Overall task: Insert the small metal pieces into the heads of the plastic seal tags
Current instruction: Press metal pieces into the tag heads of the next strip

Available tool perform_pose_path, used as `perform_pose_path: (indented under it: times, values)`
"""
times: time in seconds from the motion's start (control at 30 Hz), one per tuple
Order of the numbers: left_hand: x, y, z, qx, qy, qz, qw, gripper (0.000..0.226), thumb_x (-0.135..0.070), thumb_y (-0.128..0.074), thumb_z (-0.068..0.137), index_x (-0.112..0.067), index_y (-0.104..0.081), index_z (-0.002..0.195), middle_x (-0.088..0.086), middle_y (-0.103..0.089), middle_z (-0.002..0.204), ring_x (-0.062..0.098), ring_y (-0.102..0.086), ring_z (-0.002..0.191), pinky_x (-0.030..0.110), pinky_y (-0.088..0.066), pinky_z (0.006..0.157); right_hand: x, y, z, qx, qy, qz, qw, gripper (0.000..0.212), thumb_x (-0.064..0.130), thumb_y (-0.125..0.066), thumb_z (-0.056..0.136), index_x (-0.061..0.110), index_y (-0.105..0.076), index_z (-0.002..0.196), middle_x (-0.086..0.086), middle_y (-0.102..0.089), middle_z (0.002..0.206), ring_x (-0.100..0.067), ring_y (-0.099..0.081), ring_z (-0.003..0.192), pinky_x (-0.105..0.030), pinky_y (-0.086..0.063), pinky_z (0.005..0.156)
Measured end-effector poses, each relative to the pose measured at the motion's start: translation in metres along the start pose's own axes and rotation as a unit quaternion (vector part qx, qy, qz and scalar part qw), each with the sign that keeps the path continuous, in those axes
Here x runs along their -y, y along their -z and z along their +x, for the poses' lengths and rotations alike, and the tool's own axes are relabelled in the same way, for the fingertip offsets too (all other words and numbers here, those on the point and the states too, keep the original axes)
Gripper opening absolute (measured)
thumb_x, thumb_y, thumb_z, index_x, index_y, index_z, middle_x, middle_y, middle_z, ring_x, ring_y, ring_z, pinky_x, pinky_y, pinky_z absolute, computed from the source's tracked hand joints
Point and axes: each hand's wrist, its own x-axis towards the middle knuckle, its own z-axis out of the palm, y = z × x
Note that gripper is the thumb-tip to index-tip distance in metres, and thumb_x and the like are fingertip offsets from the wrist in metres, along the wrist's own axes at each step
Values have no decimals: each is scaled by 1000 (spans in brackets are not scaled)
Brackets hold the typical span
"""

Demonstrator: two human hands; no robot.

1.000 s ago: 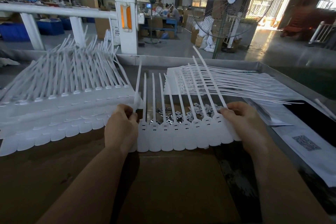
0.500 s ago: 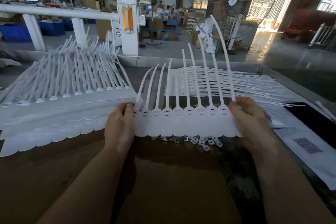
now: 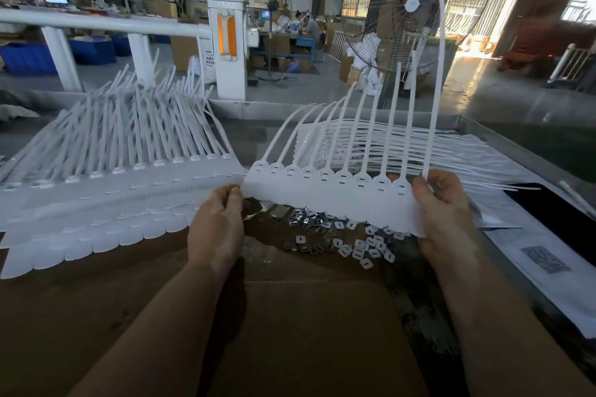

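Two hands hold one joined strip of white plastic seal tags [image 3: 329,200] above the table. Our left hand [image 3: 217,226] pinches the strip's left end between thumb and curled fingers; our right hand [image 3: 446,213] grips the right end, thumb on the front face and fingers curled behind. We count about nine slotted heads side by side along the strip, their thin tails standing up and fanning to the right, the rightmost tail reaching highest.

Below the lifted strip, on the brown cardboard [image 3: 290,332], lies a loose heap of small metal pieces [image 3: 361,243], some shiny, some pale and square with a slot. None touches the strip.

To the left, a large stack of tag strips [image 3: 106,190] lies overlapped like shingles, tails pointing away from us. Behind the held strip, another stack [image 3: 451,151] lies flat with tails running right. Printed papers [image 3: 541,261] sit at the right edge; a standing fan [image 3: 412,6] rises beyond the table.
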Motion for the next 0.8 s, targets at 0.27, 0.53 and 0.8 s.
perform_pose_path:
  times: [0.27, 0.53, 0.8]
  values:
    - [0, -1, -1, 5, 1, 3, 1000, 32, -33, -39, 98, -16, -57, 119, 5, -64, 106, 24, -59, 101, 45, -46, 95, -2, -10, 5, -66, -32, 29, 997, 7, 18, -54, 93, 23, -50, 93, 10, -57, 86, -8, -56, 72, -16, -49, 50]
    - [-1, -1, -3, 6, -1, 38, 999, 31, -33, -40, 98, -17, -57, 119, 7, -65, 110, 26, -59, 103, 45, -47, 93, 6, -25, 13, -78, -112, 52, 989, 17, 19, -56, 93, 21, -45, 106, -2, -56, 84, -12, -53, 62, -21, -51, 45]
    - [-5, 1, -6, 13, -1, 43, 999, 29, -32, -41, 98, -18, -56, 118, 5, -65, 108, 25, -60, 100, 47, -46, 93, 15, -59, 18, -66, -177, 139, 972, 29, 10, -55, 93, 15, -46, 120, -2, -55, 89, -12, -56, 71, -29, -54, 65]
